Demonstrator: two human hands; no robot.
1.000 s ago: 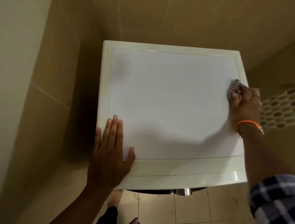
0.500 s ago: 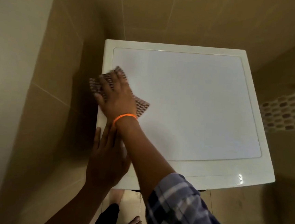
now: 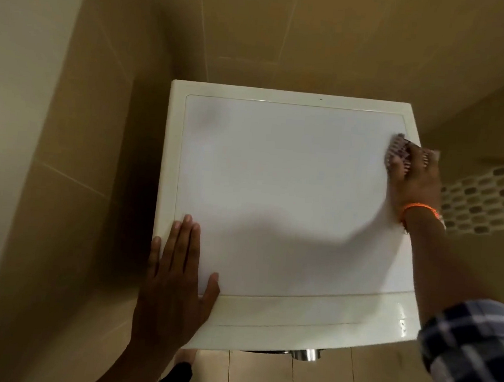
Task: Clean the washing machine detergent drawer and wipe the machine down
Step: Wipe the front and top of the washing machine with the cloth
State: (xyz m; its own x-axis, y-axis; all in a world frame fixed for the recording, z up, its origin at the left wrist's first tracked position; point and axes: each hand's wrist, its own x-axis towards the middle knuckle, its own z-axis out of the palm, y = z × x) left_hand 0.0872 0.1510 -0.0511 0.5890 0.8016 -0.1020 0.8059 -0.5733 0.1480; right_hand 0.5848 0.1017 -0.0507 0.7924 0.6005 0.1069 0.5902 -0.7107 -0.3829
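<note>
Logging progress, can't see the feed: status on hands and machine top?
Left hand flat on washing machine top. Right hand presses cloth at right edge. Nothing in the way.

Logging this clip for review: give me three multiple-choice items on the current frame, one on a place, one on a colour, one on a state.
1. Where on the washing machine top is the cloth?
A. Far right edge
B. Near left corner
C. Centre

2. What colour is the wristband?
A. Green
B. Orange
C. Blue

3. How does the left hand lie?
A. Fist
B. Gripping a bottle
C. Flat, fingers straight

Key: 1 A, the right hand presses it at that edge; 2 B, a bright orange band; 3 C, palm down on the near left corner.
</note>
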